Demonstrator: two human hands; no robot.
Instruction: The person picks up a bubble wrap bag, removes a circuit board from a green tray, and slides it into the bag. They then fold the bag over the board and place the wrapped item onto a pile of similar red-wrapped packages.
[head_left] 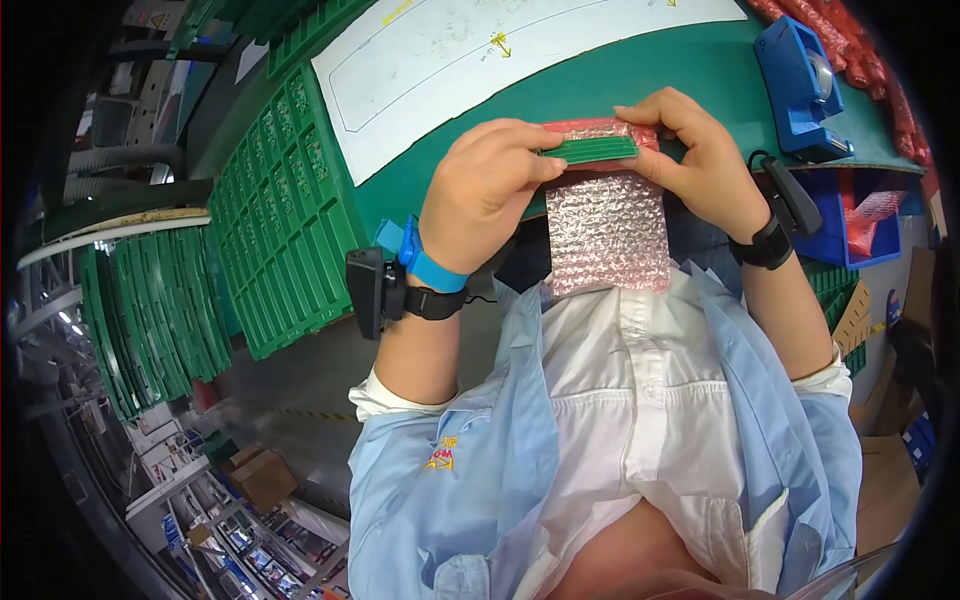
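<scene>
A small stack of thin green boards (592, 150) is held level between my two hands, over the near edge of the table. Pink bubble wrap (608, 232) lies behind and over the stack's far side, and a long flap of it hangs down toward my shirt. My left hand (492, 180) is closed on the stack's left end, thumb on the near side and fingers over the top. At the other end my right hand (700, 160) pinches the stack together with the wrap, thumb near and index finger on the far edge.
A blue tape dispenser (800, 88) stands at the right, beside red bubble-wrapped bundles (865, 60). Below it is a blue bin (850, 225) with pink wrap. A green compartment tray (285, 210) holding small parts leans at the left. A white sheet (450, 75) covers the far table.
</scene>
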